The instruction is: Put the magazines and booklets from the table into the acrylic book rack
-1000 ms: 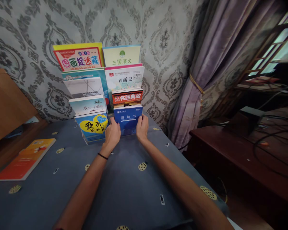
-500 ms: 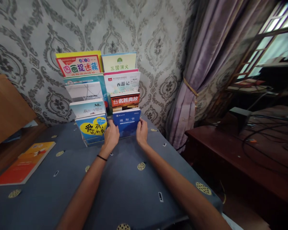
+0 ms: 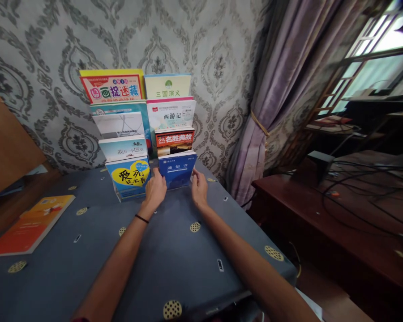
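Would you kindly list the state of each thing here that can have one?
Blue book: upright in the rack's front right slot, closed.
Left hand: touching the blue book's left edge.
Right hand: touching its right edge.
Orange book: lying flat, closed.
Curtain: tied back.

My left hand (image 3: 155, 190) and right hand (image 3: 199, 190) clasp the blue booklet (image 3: 177, 170) by its two side edges, upright in the book rack (image 3: 119, 197) on the blue-clothed surface (image 3: 174, 264); an orange book (image 3: 27, 226) lies far left.
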Motion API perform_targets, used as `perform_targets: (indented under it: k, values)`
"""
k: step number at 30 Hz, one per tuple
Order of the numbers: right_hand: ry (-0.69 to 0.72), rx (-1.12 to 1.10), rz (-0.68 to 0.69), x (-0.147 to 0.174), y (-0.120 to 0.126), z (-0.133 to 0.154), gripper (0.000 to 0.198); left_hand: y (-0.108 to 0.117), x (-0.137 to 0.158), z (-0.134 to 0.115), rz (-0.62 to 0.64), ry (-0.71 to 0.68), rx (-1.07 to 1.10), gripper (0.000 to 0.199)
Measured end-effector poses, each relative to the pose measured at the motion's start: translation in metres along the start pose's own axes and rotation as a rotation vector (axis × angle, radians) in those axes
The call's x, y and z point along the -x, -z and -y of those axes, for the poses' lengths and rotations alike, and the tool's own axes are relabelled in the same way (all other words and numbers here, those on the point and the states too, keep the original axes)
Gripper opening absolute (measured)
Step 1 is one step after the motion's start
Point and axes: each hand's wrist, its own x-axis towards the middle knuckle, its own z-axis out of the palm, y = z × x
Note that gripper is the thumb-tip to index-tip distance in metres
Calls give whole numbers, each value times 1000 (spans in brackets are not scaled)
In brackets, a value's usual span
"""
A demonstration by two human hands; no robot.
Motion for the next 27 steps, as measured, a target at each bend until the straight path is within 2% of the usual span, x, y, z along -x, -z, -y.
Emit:
perform_targets:
  k: [5,10,17,20,22,25,27]
  values:
    - [-2,29,4,6,-1,2,41,4,6,0,52,-3,8,41]
    - [-8,44,75,9,4,-1,45,9,17,3,94,-22,-6,52]
    - [-26,78,88,12,3,2,48,19,55,29,179,-113,-125,57]
    - [-56,74,97,14,4,6,51,31,78,59,225,-119,-190,53]
    - [-93,72,93,15,6,7,52,44,92,87,251,-87,-227,46]
    - [-164,60,82,17,6,4,52,69,107,140,249,43,-321,37]
    - [-220,46,97,20,4,1,48,87,113,178,196,138,-408,36]
